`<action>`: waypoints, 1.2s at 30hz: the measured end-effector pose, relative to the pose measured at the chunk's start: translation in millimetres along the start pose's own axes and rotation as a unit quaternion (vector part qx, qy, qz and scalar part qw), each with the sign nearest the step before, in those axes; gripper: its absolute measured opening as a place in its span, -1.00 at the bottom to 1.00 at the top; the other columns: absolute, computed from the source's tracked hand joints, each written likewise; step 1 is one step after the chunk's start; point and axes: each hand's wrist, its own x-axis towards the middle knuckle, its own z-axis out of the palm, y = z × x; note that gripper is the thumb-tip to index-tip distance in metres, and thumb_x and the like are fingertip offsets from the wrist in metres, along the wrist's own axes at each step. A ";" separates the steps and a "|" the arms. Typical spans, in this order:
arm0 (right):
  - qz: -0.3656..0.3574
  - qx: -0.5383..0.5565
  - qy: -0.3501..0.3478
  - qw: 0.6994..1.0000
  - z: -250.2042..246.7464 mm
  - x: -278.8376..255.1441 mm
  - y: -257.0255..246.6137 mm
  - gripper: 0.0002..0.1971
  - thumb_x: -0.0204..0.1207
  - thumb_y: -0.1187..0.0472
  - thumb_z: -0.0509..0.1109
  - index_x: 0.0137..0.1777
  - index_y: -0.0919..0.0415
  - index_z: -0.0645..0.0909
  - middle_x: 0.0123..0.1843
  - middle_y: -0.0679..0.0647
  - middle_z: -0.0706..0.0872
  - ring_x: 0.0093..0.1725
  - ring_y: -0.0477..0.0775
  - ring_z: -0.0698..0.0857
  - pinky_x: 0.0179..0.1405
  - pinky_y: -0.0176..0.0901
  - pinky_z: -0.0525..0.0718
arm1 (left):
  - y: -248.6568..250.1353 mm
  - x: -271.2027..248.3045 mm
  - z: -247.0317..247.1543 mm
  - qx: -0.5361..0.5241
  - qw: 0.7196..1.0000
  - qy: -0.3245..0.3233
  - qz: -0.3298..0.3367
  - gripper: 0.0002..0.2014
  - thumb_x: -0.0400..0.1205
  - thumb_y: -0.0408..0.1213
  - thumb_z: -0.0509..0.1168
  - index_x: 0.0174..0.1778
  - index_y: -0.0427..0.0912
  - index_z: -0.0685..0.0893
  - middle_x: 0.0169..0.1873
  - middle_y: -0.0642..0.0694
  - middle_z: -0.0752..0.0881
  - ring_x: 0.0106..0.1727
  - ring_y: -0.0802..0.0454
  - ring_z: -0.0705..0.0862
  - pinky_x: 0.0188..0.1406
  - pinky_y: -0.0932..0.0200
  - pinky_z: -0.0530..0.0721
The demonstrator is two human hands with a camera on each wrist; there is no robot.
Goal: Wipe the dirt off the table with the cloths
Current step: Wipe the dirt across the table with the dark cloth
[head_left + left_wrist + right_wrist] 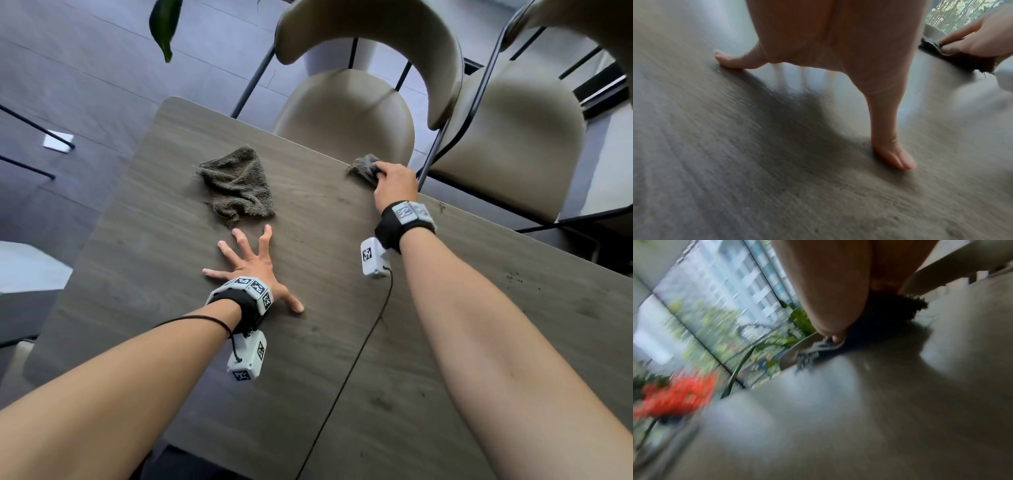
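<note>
Right hand [394,181] is out at the far edge of the dark wood-grain table [171,240], fingers curled down over a small bunched grey cloth [364,165], gripping it against the tabletop right at the rim. From the left wrist camera that cloth shows dark under the curled fingers [953,50]. The right wrist camera is badly blurred, though dark cloth pokes out beneath the palm.

Left hand [251,265] is planted on the table nearer the person, fingers spread wide apart and straight, fingertips and thumb pressing the surface, palm arched up off it. It holds nothing.

Just beyond those fingertips, apart from them, lies a second, larger brown-grey terry cloth [238,186], crumpled and flat on the table.

Dark specks of dirt [513,274] dot the table's right side. Two beige padded chairs [346,109] stand past the far edge.
</note>
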 end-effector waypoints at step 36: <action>-0.004 -0.046 0.060 0.997 -5.6 -82.8 69.3 -0.35 0.51 0.55 0.12 0.46 -0.06 0.57 0.61 0.12 0.42 0.60 0.14 0.37 0.50 -0.09 0.40 | 91.3 8.9 0.9 0.074 0.970 0.068 0.219 0.54 -0.04 0.38 0.67 0.66 0.47 -0.32 0.66 0.08 -0.56 0.61 -0.63 -0.45 0.36 -0.88 -0.01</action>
